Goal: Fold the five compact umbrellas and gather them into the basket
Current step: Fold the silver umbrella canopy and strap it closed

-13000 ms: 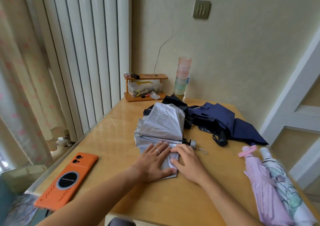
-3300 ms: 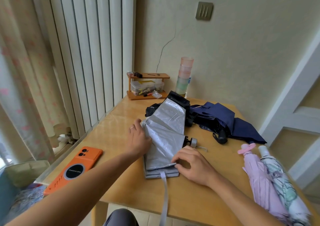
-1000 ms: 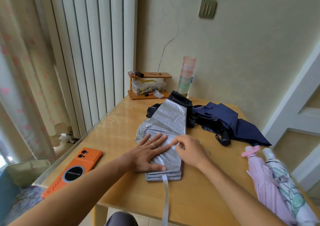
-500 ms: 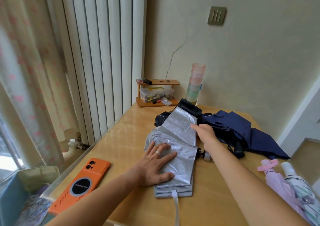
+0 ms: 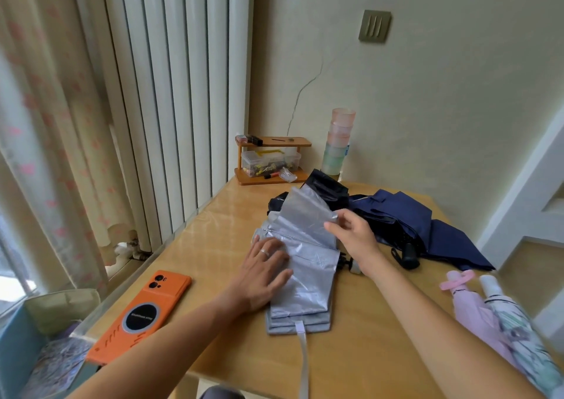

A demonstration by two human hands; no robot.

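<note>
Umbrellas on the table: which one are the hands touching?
The silver umbrella in the middle: the left hand presses it flat, the right hand pinches a flap. The dark blue umbrella, pink umbrella and white umbrella are in no hand.

The pale wooden bench [image 5: 232,237] carries an orange phone [image 5: 140,316] near its left edge, a silver umbrella [image 5: 308,288] mid-top, a navy umbrella [image 5: 427,230] just behind it, a pink umbrella [image 5: 476,310] touching a white patterned umbrella [image 5: 515,325] at the right, and a small wooden rack [image 5: 268,180] and stacked pastel cups [image 5: 337,145] along the wall.
</note>
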